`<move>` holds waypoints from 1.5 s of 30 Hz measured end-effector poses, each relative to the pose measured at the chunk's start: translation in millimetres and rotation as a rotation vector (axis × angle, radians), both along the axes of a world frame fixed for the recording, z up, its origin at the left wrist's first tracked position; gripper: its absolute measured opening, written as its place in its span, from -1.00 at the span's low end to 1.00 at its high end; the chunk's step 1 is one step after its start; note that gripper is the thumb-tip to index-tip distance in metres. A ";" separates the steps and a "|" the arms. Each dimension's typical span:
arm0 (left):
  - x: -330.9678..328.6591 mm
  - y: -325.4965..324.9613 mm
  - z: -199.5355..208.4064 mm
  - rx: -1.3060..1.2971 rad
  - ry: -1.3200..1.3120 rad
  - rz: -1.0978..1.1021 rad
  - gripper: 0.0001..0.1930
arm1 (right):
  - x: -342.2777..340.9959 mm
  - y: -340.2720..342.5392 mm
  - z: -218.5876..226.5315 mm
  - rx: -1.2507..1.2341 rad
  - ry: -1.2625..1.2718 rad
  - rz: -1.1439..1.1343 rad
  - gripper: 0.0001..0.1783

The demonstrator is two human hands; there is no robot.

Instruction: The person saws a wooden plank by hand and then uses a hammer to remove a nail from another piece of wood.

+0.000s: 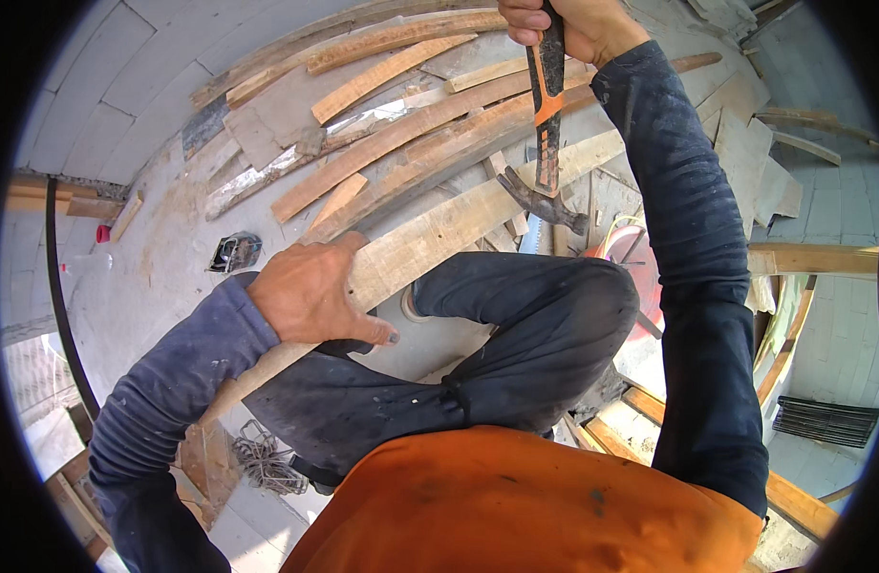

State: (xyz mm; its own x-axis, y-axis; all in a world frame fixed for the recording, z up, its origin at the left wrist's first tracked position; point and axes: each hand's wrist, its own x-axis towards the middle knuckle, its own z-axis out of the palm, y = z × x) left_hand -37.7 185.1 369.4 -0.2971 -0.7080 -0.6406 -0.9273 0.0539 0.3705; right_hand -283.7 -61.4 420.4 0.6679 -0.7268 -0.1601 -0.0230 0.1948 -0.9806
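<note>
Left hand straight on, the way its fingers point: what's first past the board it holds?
Probably the long timber beyond the board, though the left hand may sit higher and pass over; depth is unclear.

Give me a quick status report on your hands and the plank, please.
Left hand laid on wooden plank. Right hand gripping hammer, head down by plank, contact unclear. Loose boards lie beyond the plank.

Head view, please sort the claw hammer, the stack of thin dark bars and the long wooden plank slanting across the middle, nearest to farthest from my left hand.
1. Long wooden plank: right under your left hand, touching it.
2. Claw hammer: up and to the right, in your right hand.
3. Stack of thin dark bars: far right edge.
</note>
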 end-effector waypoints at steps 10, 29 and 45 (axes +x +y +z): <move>0.8 12.4 -15.0 -0.159 0.030 0.035 -0.30 | 59.9 -53.2 -31.0 0.107 0.179 0.083 -0.63; 8.0 21.6 -21.4 -0.213 -0.010 -0.095 -0.28 | 82.2 101.7 14.6 -0.447 0.414 -0.259 -0.61; 26.9 41.8 -15.1 -0.285 0.015 -0.174 -0.12 | -197.0 53.5 -124.9 0.289 -0.422 -1.323 -0.55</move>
State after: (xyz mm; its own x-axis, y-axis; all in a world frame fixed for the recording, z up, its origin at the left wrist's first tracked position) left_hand -10.8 226.9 354.3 -0.4371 -0.7960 -0.4188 -0.8896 0.3140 0.3317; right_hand -480.7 -7.9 295.5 -0.4348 -0.8207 -0.3707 0.6115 0.0331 -0.7906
